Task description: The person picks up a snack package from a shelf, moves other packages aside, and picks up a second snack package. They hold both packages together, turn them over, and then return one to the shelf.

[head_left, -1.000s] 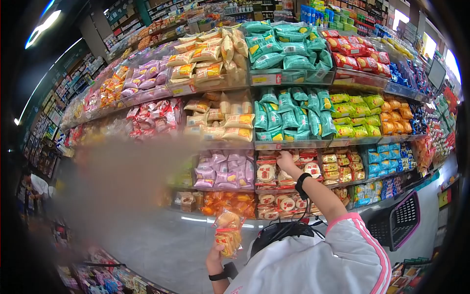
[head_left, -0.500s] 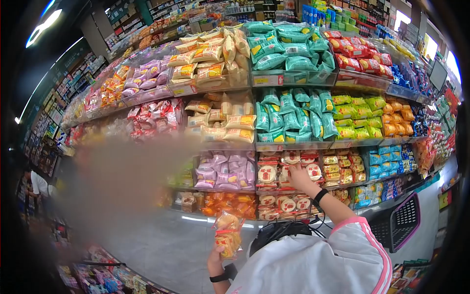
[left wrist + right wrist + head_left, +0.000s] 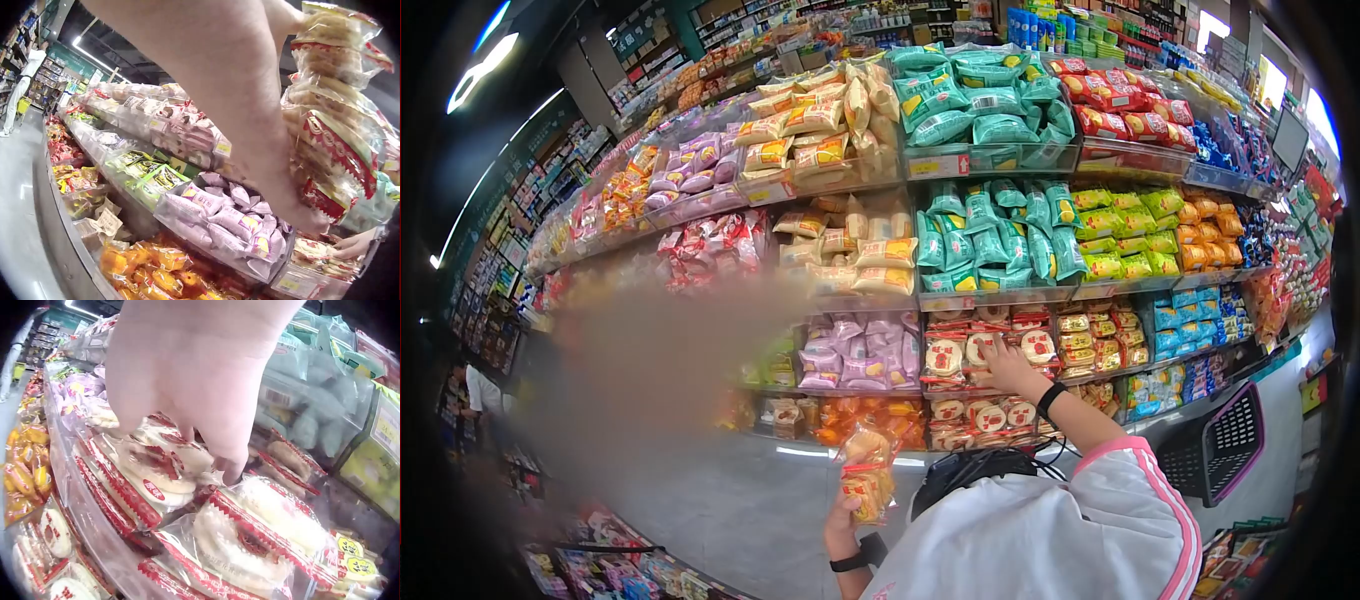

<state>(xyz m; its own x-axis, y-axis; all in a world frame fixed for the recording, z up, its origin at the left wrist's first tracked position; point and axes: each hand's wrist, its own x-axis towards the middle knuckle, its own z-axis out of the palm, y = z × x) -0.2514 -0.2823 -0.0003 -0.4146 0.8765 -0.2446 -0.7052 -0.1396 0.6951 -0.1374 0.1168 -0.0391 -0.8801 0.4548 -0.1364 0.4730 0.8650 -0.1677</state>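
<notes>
Head view, near to far. Left hand (image 3: 840, 522) is closest to the camera, below and left of the red-and-white cracker packs (image 3: 948, 356) and well apart from them. Its fingers are clamped round the lower end of a clear snack bag (image 3: 867, 478). The bag is upright, with a red band and yellowish pieces inside. The left wrist view agrees: the hand is wrapped on the bag's edge.

White sleeve (image 3: 1100, 520) with pink stripes reaches up toward the cracker packs. Right hand (image 3: 1006, 368) lies on those packs, fingers spread and straight, nothing clasped. In the right wrist view the fingertips (image 3: 230, 467) press on the wrappers.

Purple packs (image 3: 858, 356) sit just left of the cracker packs. Orange packs (image 3: 868, 418) are below and left, and teal bags (image 3: 992, 238) are on the tier above. Black basket (image 3: 1215, 448) with a pink rim is lower right, well apart.
</notes>
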